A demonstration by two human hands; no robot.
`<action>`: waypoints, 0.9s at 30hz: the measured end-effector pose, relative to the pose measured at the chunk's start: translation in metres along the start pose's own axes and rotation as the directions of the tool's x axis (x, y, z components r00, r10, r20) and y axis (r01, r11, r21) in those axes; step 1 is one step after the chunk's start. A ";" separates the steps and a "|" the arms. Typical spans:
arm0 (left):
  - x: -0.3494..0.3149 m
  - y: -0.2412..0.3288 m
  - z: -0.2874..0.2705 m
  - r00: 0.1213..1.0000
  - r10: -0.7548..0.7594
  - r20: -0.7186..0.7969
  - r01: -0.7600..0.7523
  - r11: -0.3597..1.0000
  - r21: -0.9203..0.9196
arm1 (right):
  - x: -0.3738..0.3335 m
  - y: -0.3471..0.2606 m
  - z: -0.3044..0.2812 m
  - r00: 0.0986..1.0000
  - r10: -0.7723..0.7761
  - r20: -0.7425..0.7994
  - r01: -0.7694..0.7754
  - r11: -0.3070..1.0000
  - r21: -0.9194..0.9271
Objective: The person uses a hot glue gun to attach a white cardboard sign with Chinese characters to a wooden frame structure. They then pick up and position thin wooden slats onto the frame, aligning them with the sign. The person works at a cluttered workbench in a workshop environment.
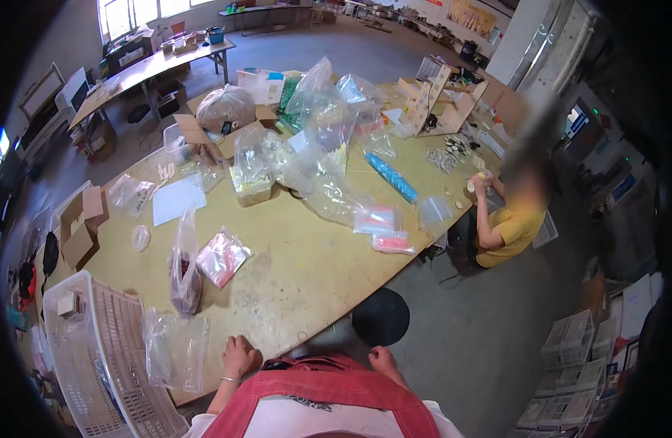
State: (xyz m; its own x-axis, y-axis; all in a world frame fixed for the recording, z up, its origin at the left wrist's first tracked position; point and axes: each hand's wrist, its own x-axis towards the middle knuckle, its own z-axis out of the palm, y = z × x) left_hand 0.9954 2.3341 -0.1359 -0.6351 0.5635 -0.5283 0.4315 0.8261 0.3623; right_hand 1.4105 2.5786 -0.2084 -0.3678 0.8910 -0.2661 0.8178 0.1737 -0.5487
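Note:
My left hand [238, 358] rests on the front edge of the tabletop [292, 285], its fingers lying apart on the surface and nothing in them. Beside it on the left lie flat clear plastic bags [179, 350]. Farther in stand a tied clear bag with dark red contents [185, 281] and a stack of shiny pinkish plastic bags [224, 257]. My right hand [383, 359] hangs off the table, near a round black stool [380, 316]. Its fingers look curled closed, and I see nothing in them.
White plastic baskets [95, 328] stand at the left. Open cardboard boxes [83, 228], filled clear bags [317, 131] and a blue plastic roll [391, 177] lie across the table. A person in a yellow shirt [517, 232] sits at the right edge, handling something small. Stacked crates [569, 339] stand lower right.

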 end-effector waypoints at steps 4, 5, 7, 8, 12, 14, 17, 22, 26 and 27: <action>0.009 -0.010 0.032 0.998 -0.058 -0.034 0.062 0.991 0.119 | 0.034 -0.035 -0.015 0.989 -0.017 0.146 0.012 0.999 0.031; 0.013 -0.010 0.038 0.998 -0.061 -0.034 0.065 0.991 0.114 | 0.045 -0.040 -0.017 0.985 -0.036 0.170 0.037 0.999 -0.003; 0.017 -0.010 0.045 0.997 -0.074 -0.026 0.077 0.991 0.112 | 0.065 -0.061 -0.025 0.977 -0.048 0.208 0.051 0.999 -0.011; 0.021 -0.006 0.046 0.996 -0.081 -0.021 0.083 0.990 0.114 | 0.077 -0.071 -0.029 0.971 -0.059 0.233 0.064 0.998 -0.015; 0.026 -0.003 0.047 0.994 -0.107 -0.015 0.108 0.987 0.116 | 0.130 -0.117 -0.024 0.941 -0.215 0.260 0.221 0.975 0.006; 0.023 -0.001 0.048 0.993 -0.110 -0.036 0.114 0.986 0.125 | 0.149 -0.124 -0.017 0.919 -0.260 0.297 0.251 0.965 0.070; 0.029 0.001 0.044 0.990 -0.131 -0.054 0.138 0.976 0.168 | 0.173 -0.147 -0.015 0.866 -0.328 0.377 0.315 0.944 0.099; 0.041 0.024 0.035 0.941 -0.338 0.038 0.334 0.939 0.086 | 0.224 -0.162 -0.027 0.763 -0.404 0.504 0.387 0.911 0.144; 0.072 0.026 0.046 0.854 -0.492 0.169 0.502 0.865 -0.019 | 0.278 -0.145 -0.030 0.737 -0.485 0.472 0.455 0.871 0.184; 0.070 0.036 0.049 0.873 -0.447 0.194 0.468 0.880 -0.080 | 0.291 -0.140 -0.030 0.725 -0.557 0.404 0.505 0.830 0.238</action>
State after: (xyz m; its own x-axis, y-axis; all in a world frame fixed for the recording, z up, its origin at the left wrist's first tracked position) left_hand 0.9979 2.4037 -0.1975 -0.6235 0.1231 -0.7720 0.0308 0.9906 0.1331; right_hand 1.2025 2.8258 -0.1855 -0.9015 0.3799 -0.2074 0.3873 0.4941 -0.7784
